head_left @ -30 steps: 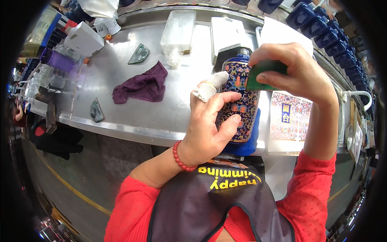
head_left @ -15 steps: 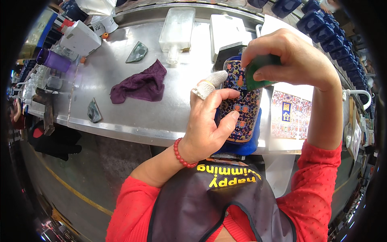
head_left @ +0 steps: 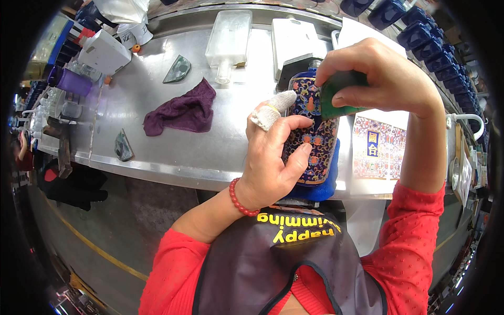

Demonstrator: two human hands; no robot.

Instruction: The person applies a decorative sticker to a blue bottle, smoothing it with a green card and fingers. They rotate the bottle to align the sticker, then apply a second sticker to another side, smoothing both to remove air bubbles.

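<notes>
My left hand [head_left: 273,157] grips a tall blue bottle [head_left: 315,142] with a colourful flower pattern, holding it upright at the front edge of a metal worktable [head_left: 173,157]. A white bandage wraps that hand's index finger. My right hand [head_left: 378,79] presses a green pad [head_left: 338,94] against the upper right side of the bottle, near its neck. The bottle stands on a blue base [head_left: 325,189]. A red bead bracelet [head_left: 240,198] sits on my left wrist.
A purple cloth [head_left: 181,113] lies left of the bottle. Two clear flat bottles [head_left: 228,39] lie at the back. Small grey-green pieces [head_left: 177,69] rest on the table. A patterned box [head_left: 379,147] sits to the right. Dark blue bottles [head_left: 415,26] line the back right.
My right hand and the green pad have shifted slightly up the bottle toward its neck. My left hand keeps the same grip.
</notes>
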